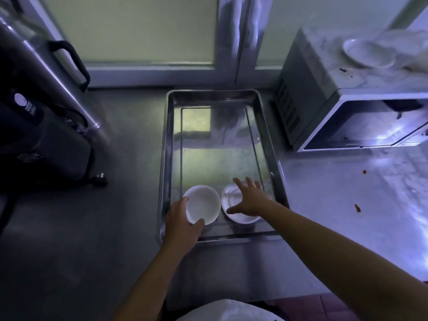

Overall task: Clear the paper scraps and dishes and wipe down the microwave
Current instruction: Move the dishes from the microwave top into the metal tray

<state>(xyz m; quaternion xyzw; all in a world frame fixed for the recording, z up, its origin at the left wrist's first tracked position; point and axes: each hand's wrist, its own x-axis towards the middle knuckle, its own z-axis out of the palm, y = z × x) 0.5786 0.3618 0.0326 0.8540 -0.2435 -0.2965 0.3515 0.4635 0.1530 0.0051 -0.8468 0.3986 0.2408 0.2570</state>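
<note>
White round bowl (203, 202) in a steel tray (165, 135), near rim gripped by the left hand (181, 224) — right hand (251, 199), fingers spread, half hides a white plate (242, 219) alongside.

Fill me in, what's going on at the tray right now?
A person is handling dishes in the metal tray on the steel counter. The left hand grips a white bowl at the tray's near end. The right hand, fingers spread, is over a small plate beside the bowl. A second plate sits on top of the microwave, not yet cleared, and brown scraps lie on the counter.
</note>
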